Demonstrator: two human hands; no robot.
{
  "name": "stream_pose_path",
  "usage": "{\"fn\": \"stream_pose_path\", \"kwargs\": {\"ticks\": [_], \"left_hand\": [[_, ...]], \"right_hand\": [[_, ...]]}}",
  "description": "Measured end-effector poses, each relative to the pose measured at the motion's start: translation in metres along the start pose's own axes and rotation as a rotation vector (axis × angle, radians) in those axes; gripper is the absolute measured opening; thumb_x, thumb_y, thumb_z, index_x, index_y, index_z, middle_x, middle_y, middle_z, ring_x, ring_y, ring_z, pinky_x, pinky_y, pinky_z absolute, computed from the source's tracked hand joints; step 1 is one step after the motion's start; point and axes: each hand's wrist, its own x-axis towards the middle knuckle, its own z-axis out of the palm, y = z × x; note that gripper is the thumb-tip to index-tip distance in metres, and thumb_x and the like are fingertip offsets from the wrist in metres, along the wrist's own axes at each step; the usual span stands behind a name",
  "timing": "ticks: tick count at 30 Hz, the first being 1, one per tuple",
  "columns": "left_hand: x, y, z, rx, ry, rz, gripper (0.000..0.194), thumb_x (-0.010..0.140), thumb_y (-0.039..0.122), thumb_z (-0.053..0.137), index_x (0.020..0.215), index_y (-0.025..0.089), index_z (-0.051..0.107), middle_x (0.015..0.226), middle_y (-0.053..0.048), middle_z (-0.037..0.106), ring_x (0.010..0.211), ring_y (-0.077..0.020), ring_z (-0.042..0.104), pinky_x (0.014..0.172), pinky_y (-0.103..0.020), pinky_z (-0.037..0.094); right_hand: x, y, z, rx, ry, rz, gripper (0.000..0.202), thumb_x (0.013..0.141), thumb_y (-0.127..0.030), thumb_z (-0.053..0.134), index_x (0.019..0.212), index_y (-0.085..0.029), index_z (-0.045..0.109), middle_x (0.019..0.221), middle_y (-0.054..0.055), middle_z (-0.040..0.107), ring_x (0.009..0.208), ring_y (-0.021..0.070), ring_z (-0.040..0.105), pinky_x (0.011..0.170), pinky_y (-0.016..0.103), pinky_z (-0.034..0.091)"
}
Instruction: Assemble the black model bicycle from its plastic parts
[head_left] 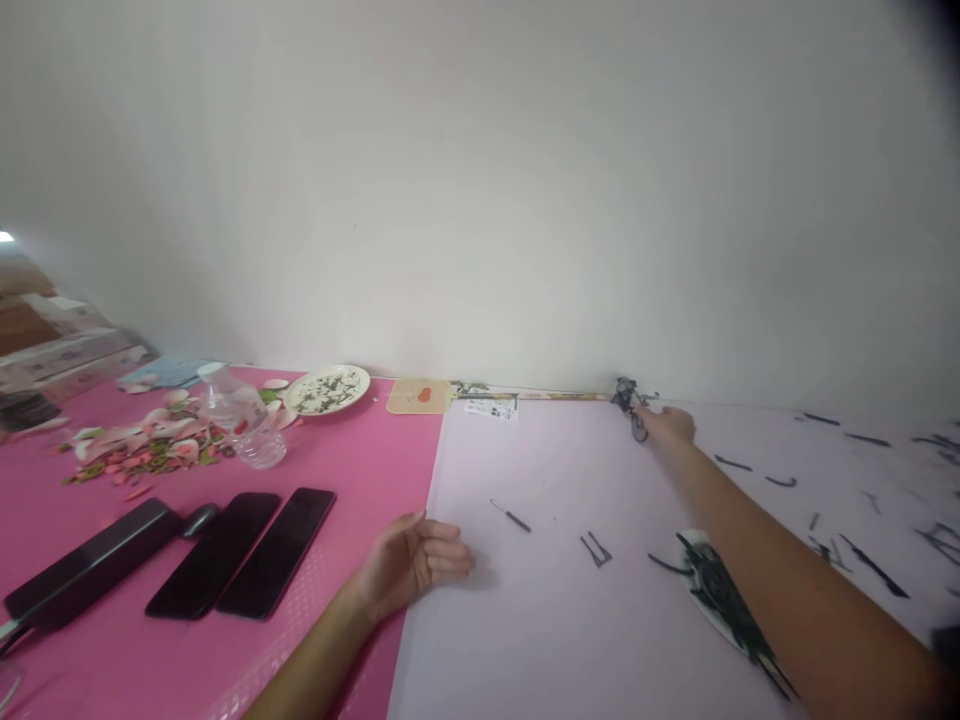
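Note:
My right hand (671, 425) reaches far out to the wall edge of the white sheet. Its fingers are closed on a small dark grey object (639, 428) whose kind I cannot make out. A clump of small black parts (622, 393) touches or adjoins it. My left hand (420, 562) rests where the pink and white surfaces meet, fingers loosely bent and holding nothing. To its right lie a small screwdriver (511, 516) and a dark U-shaped part (597, 550). Beneath my right forearm is a white plate (701, 575) with dark green strips, partly hidden.
Scattered black parts (874, 565) cover the right side. On the pink cover (360, 450) are two phones (277, 555), a black case (94, 565), a plastic bottle (244, 420), petals (150, 445) and a speckled plate (328, 390). A yellow card (418, 396) lies by the wall.

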Motion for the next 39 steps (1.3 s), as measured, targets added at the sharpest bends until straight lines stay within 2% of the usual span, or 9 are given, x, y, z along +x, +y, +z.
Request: {"fn": "stream_pose_path", "kwargs": {"ticks": [4,11,16,19,23,28,31,34,39], "left_hand": [[0.002,-0.002,0.004,-0.001,-0.034,0.014,0.046,0.098,0.045,0.057,0.110,0.007,0.081,0.105,-0.019,0.081,0.104,-0.0330,0.078,0.115,-0.053,0.042],[0.001,-0.002,0.012,0.058,-0.030,0.032,0.043,0.098,0.039,0.057,0.116,0.006,0.078,0.108,-0.022,0.080,0.112,-0.0367,0.075,0.121,-0.059,0.033],[0.000,-0.001,0.014,0.095,-0.018,0.034,0.041,0.099,0.037,0.055,0.117,0.009,0.078,0.108,-0.020,0.080,0.110,-0.0350,0.076,0.121,-0.060,0.034],[0.000,-0.001,0.020,0.124,-0.021,0.056,0.040,0.099,0.037,0.060,0.118,0.008,0.078,0.113,-0.022,0.079,0.112,-0.0370,0.075,0.120,-0.063,0.035],[0.001,-0.002,0.041,0.222,-0.018,0.087,0.046,0.093,0.040,0.072,0.128,0.010,0.075,0.134,-0.024,0.070,0.124,-0.0404,0.069,0.119,-0.063,0.038],[0.016,-0.006,0.084,0.562,0.091,0.175,0.062,0.087,0.039,0.082,0.144,0.022,0.065,0.159,-0.015,0.052,0.144,-0.0381,0.053,0.125,-0.055,0.037],[0.033,-0.010,0.105,0.640,0.099,0.283,0.078,0.089,0.042,0.079,0.158,0.022,0.048,0.168,-0.014,0.036,0.154,-0.0364,0.040,0.127,-0.053,0.035],[0.048,-0.012,0.119,0.747,0.107,0.357,0.088,0.091,0.045,0.076,0.164,0.020,0.036,0.173,-0.014,0.025,0.155,-0.0385,0.036,0.129,-0.055,0.031],[0.055,-0.013,0.134,0.873,0.112,0.474,0.077,0.097,0.043,0.066,0.165,0.021,0.035,0.169,-0.013,0.037,0.155,-0.0359,0.038,0.128,-0.053,0.032]], "right_hand": [[0.000,0.000,0.006,-0.020,-0.052,0.118,0.016,0.070,-0.022,0.075,0.058,-0.019,0.065,0.074,0.015,0.071,0.077,0.0257,0.064,0.071,0.039,0.040],[-0.009,-0.009,0.001,0.068,-0.086,0.079,0.013,0.069,-0.017,0.074,0.057,-0.016,0.069,0.070,0.014,0.072,0.072,0.0217,0.062,0.074,0.040,0.040],[-0.018,-0.019,-0.006,0.162,-0.018,0.067,0.007,0.069,-0.017,0.076,0.068,-0.010,0.075,0.073,0.017,0.073,0.073,0.0233,0.067,0.076,0.040,0.046],[-0.033,-0.025,-0.010,0.247,0.010,0.062,0.017,0.070,-0.021,0.077,0.080,-0.007,0.078,0.077,0.017,0.075,0.072,0.0242,0.070,0.073,0.039,0.051],[-0.071,-0.035,-0.017,0.385,-0.007,0.025,0.032,0.070,-0.030,0.081,0.093,-0.007,0.080,0.082,0.014,0.078,0.072,0.0242,0.073,0.070,0.037,0.058],[-0.143,-0.054,-0.030,0.475,-0.104,-0.029,0.037,0.070,-0.040,0.082,0.092,-0.011,0.081,0.087,0.014,0.080,0.083,0.0268,0.077,0.081,0.040,0.063],[-0.189,-0.072,-0.041,0.513,-0.228,-0.038,0.037,0.072,-0.044,0.083,0.091,-0.012,0.081,0.091,0.015,0.081,0.086,0.0281,0.077,0.085,0.041,0.063],[-0.225,-0.091,-0.052,0.578,-0.330,-0.029,0.039,0.073,-0.048,0.084,0.093,-0.015,0.081,0.094,0.013,0.081,0.085,0.0272,0.077,0.078,0.038,0.065],[-0.262,-0.106,-0.062,0.737,-0.496,0.082,0.046,0.071,-0.050,0.088,0.097,-0.013,0.080,0.097,0.014,0.081,0.079,0.0273,0.078,0.073,0.037,0.065]]}}
